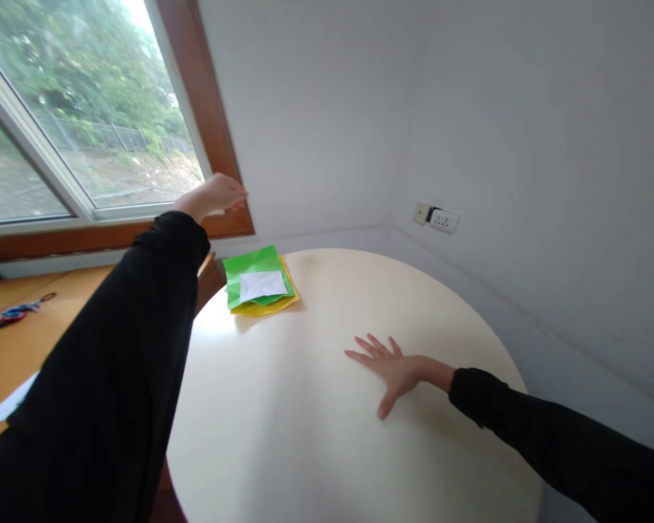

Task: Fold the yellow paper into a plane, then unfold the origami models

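Right hand (391, 367) lies flat and open on the desk (327, 436), left hand (215, 195) raised empty, paper stack (259, 283) between them looks light and floppy, so pinch an edge.

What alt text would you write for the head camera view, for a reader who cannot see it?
A person's right hand lies flat, fingers spread, on a round cream table, while the left hand is raised in the air in front of the window. A stack of green, white and yellow paper sits at the table's far edge.
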A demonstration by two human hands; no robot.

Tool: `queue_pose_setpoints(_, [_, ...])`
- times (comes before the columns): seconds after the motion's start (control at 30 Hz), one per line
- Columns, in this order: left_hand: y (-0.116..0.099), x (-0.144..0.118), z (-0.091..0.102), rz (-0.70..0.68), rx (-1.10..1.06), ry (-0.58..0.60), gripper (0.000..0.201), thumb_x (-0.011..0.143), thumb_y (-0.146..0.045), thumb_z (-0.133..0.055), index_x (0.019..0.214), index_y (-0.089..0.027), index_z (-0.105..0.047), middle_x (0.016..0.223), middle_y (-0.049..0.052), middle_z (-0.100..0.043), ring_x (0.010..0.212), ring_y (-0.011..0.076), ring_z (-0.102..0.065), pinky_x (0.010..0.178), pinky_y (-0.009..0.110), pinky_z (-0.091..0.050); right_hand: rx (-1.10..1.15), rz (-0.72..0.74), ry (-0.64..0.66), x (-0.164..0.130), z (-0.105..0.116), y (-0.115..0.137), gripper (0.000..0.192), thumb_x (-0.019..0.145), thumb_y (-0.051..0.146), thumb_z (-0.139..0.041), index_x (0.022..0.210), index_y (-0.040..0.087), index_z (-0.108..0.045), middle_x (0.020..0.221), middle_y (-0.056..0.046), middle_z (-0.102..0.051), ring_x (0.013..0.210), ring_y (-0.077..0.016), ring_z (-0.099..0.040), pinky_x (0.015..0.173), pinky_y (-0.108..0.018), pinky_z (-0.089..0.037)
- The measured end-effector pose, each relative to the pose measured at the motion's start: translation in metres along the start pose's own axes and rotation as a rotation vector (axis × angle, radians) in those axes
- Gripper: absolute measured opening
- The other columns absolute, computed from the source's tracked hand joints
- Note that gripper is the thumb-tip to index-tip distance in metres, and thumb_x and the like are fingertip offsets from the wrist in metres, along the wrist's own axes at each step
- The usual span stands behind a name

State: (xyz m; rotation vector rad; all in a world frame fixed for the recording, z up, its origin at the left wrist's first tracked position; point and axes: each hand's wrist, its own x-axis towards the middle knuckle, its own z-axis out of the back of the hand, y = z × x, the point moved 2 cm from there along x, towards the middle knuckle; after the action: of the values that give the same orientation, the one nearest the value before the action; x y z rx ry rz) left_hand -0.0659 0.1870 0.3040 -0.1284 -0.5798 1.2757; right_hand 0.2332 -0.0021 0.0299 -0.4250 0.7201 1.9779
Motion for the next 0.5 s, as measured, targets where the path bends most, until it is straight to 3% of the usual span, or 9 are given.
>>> queue_pose_setpoints(0.1, [0.007,0.013,0.027,0.003,-0.023,-0.162,0.052,0.092,-0.049,-0.026,0.119,-0.014,-0.054,0.099,0.002,-0.065,0.115,0.0284,-0.049,0.086,0.046,-0.042,0.016,0.008,-0.017,0.000,-0.001,-0.001,0.131,0.044,0.070,-0.071,0.145,0.032,0.003,0.151,-0.010,0.020,0.132,-0.0385,0.026,0.097,-0.065,0.018])
queue_pose_setpoints(0.2, [0.009,0.019,0.016,0.002,0.007,-0.213,0.038,0.094,-0.042,-0.036,0.114,-0.019,-0.057,0.104,-0.001,-0.062,0.113,0.0271,-0.050,0.089,0.042,-0.045,0.024,0.009,-0.028,0.001,-0.002,-0.002,0.130,0.044,0.068,-0.072,0.145,0.033,0.002,0.152,-0.010,0.019,0.132,-0.0380,0.026,0.097,-0.064,0.019])
queue_pose_setpoints(0.23, [0.009,0.019,0.005,0.006,0.025,-0.212,0.034,0.093,-0.036,-0.041,0.113,-0.013,-0.056,0.112,0.005,-0.057,0.103,0.0249,-0.057,0.084,0.042,-0.049,0.026,0.007,-0.028,0.001,-0.002,-0.003,0.130,0.044,0.068,-0.073,0.145,0.033,0.002,0.152,-0.009,0.019,0.132,-0.0379,0.026,0.097,-0.064,0.019])
queue_pose_setpoints(0.27, [0.009,0.018,-0.009,-0.009,0.041,-0.178,0.029,0.095,-0.021,-0.043,0.118,-0.005,-0.047,0.121,0.010,-0.053,0.101,0.0189,-0.056,0.084,0.043,-0.043,0.028,0.004,-0.029,0.001,-0.002,-0.003,0.130,0.044,0.068,-0.073,0.145,0.033,0.002,0.152,-0.009,0.019,0.132,-0.0378,0.026,0.097,-0.063,0.019])
queue_pose_setpoints(0.3, [0.011,0.015,-0.025,-0.009,0.079,-0.161,0.032,0.091,-0.034,-0.047,0.116,-0.014,-0.054,0.115,0.007,-0.056,0.101,0.0218,-0.057,0.083,0.041,-0.050,0.031,0.003,-0.028,0.001,-0.002,-0.002,0.130,0.044,0.067,-0.073,0.145,0.033,0.003,0.152,-0.008,0.019,0.132,-0.0376,0.026,0.097,-0.063,0.019])
queue_pose_setpoints(0.33, [0.013,0.011,-0.043,-0.026,0.115,-0.119,0.036,0.087,-0.036,-0.054,0.115,-0.013,-0.054,0.116,0.006,-0.056,0.099,0.0245,-0.057,0.083,0.042,-0.050,0.034,0.002,-0.026,0.000,-0.001,-0.002,0.131,0.044,0.067,-0.073,0.145,0.033,0.003,0.152,-0.009,0.019,0.132,-0.0371,0.026,0.098,-0.063,0.019])
queue_pose_setpoints(0.37, [0.018,0.006,-0.061,-0.045,0.164,-0.065,0.032,0.092,-0.034,-0.046,0.116,-0.015,-0.054,0.115,0.007,-0.056,0.101,0.0214,-0.057,0.083,0.041,-0.050,0.036,0.001,-0.024,-0.001,0.000,-0.001,0.131,0.044,0.067,-0.073,0.145,0.033,0.002,0.152,-0.009,0.019,0.132,-0.0366,0.026,0.098,-0.063,0.019])
queue_pose_setpoints(0.4, [0.023,0.000,-0.079,-0.066,0.204,-0.004,0.033,0.088,-0.033,-0.054,0.116,-0.015,-0.053,0.117,0.008,-0.056,0.099,0.0212,-0.058,0.083,0.041,-0.050,0.037,0.000,-0.020,-0.001,0.001,0.001,0.131,0.043,0.067,-0.074,0.145,0.033,0.002,0.152,-0.009,0.019,0.132,-0.0361,0.027,0.098,-0.062,0.019])
queue_pose_setpoints(0.5, [0.049,-0.019,-0.127,-0.123,0.312,0.216,0.032,0.084,-0.034,-0.059,0.110,-0.015,-0.058,0.112,0.010,-0.059,0.100,0.0228,-0.058,0.086,0.040,-0.048,0.042,-0.018,-0.003,-0.004,0.004,0.005,0.134,0.041,0.067,-0.075,0.145,0.032,0.001,0.151,-0.011,0.019,0.132,-0.0366,0.027,0.097,-0.063,0.019])
